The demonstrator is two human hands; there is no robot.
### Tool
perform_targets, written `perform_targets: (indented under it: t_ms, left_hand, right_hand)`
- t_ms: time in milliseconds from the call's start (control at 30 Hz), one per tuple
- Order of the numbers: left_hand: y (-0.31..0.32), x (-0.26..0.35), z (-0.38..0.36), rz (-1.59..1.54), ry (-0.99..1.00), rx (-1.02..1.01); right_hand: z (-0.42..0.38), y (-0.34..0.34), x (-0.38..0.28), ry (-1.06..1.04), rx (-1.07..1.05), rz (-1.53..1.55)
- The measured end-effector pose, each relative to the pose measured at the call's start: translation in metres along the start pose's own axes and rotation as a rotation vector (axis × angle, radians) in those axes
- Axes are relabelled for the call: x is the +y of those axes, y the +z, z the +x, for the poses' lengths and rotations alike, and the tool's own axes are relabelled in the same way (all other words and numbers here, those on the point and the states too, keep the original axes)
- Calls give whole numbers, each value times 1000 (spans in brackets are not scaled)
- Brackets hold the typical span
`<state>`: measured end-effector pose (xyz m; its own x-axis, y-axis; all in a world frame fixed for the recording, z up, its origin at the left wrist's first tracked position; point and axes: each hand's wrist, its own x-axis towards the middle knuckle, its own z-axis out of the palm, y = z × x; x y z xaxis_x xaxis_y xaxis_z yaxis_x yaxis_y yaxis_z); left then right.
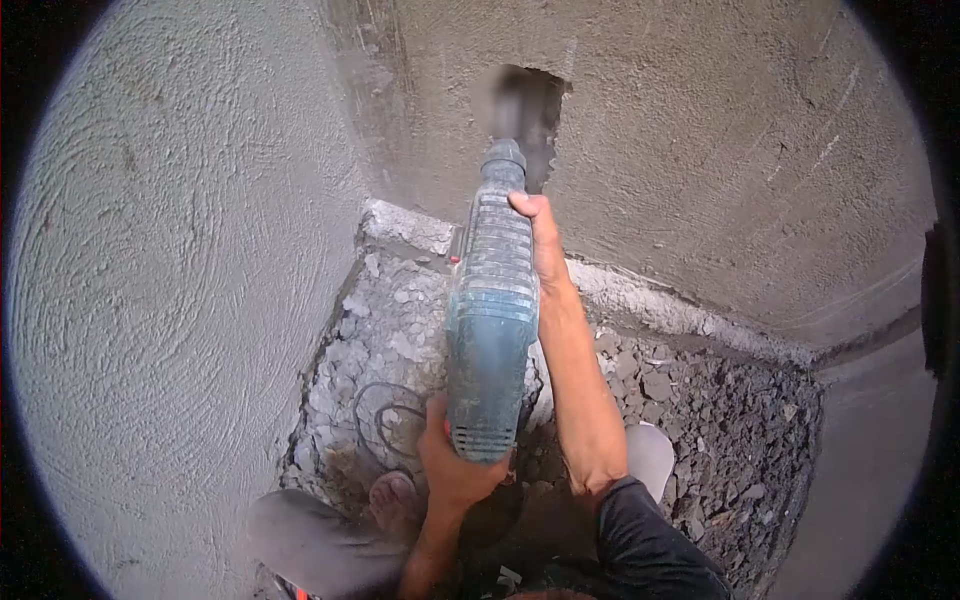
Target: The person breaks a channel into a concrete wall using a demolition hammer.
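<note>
A dusty blue-green power hammer (490, 350) points away from me, its front end at a dark hole (545, 120) in the brown wall. The bit area is blurred, so its tip cannot be made out. My right hand (540, 235) grips the ribbed front part from the right side, thumb on top and the other fingers hidden beneath. Lower down, my left hand (462, 465) is closed around the rear of the tool, partly hidden under its body.
A grey plastered wall (180, 260) rises at the left. The rough brown wall (720, 150) spans the front and right. Broken rubble (700, 420) covers the floor, and a looped cable (375, 415) lies left of the tool. A bare foot (395, 500) and bent knees show below.
</note>
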<state>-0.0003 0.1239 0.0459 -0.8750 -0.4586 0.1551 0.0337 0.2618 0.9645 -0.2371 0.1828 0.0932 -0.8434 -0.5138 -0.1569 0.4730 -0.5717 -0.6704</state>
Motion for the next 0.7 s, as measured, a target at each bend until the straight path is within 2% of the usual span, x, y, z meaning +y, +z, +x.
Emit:
perform_targets:
  t_ms: [67,133,167,233,367,533,700]
  left_hand:
    - [-5,-2,-3,-21,-32,2]
    - [-10,-23,-13,-72,-140,-22]
    - [-13,-28,-18,-68,-145,-20]
    - [-18,-39,-27,51,-25,-44]
    - [-22,-72,-45,115,-113,-77]
    - [-9,-69,-46,40,-77,18]
    - [12,-75,-41,-42,-143,-9]
  right_hand:
    - [-1,-5,6,-7,-36,8]
    - [-7,-12,17,49,26,-66]
    - [-13,-16,25,54,26,-63]
    - [-28,-19,43,-114,-30,-229]
    - [-34,-21,65,-97,24,-215]
    - [-35,-31,64,-72,16,-219]
    - [-27,-49,58,-67,3,-217]
